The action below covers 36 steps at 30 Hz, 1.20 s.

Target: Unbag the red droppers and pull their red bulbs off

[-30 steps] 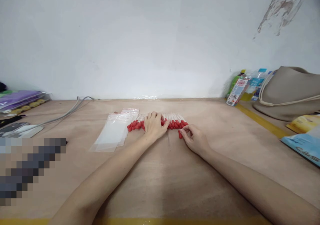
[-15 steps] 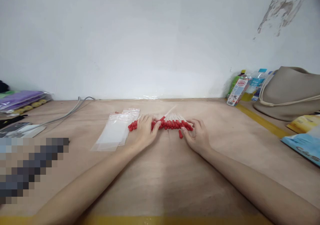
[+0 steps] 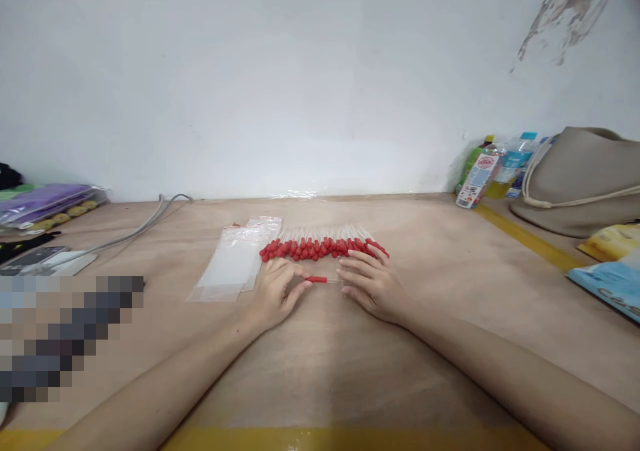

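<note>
Near the frame's centre, on the tan wooden desk [image 3: 320, 371], my left hand [image 3: 274, 295] and right hand [image 3: 371, 284] hold one clear thin pipette with a red bulb [image 3: 320, 279] between them, fingers pinching its ends. Just beyond lies a row of red-bulbed clear pipettes [image 3: 323, 245], with clear plastic zip bags [image 3: 235, 261] left of it.

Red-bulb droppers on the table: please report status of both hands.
Left hand and right hand pinch one single dropper between them. Dropper row lies just behind. Clear bags left, apart.
</note>
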Tool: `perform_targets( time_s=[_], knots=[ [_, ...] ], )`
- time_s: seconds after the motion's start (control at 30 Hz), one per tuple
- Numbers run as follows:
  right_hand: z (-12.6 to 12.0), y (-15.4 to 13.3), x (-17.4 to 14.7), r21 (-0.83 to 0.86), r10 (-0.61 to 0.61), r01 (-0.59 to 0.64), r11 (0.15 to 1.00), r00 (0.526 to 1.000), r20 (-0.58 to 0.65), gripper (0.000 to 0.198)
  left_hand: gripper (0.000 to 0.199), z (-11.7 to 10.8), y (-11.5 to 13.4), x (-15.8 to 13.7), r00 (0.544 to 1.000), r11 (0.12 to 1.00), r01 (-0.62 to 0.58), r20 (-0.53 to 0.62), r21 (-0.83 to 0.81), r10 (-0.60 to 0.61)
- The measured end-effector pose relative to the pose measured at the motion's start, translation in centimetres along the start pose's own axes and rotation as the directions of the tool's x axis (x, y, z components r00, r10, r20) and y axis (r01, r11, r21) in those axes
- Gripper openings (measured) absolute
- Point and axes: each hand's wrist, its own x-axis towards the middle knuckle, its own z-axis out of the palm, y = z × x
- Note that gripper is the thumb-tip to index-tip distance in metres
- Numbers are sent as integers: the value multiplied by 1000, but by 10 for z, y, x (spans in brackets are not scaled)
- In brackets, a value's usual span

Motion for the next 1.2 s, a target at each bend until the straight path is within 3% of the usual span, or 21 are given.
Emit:
perform_targets(
  time_s=[0.13,0.27,0.37,0.57,0.9,1.2],
  knots=[
    [3,-1,0,46,-21,25,999,996,-82,15,13,1,5,2,999,999,-46,1,-21,46],
    [8,0,0,82,-55,64,995,993,-106,15,37,8,9,7,990,991,-135,46,-5,135],
    [12,1,-2,110,-93,105,988,990,-110,17,28,18,8,10,976,978,-209,65,13,207],
    [13,2,-2,130,-105,116,985,990,-90,29,18,24,10,13,963,962,-269,-7,36,270],
    [21,1,-5,229,-178,198,953,978,-108,26,18,17,16,12,948,952,-298,139,69,286],
    [13,-2,-6,135,-274,289,948,954,-122,25,20,10,20,11,941,966,-257,238,36,241]
  ],
)
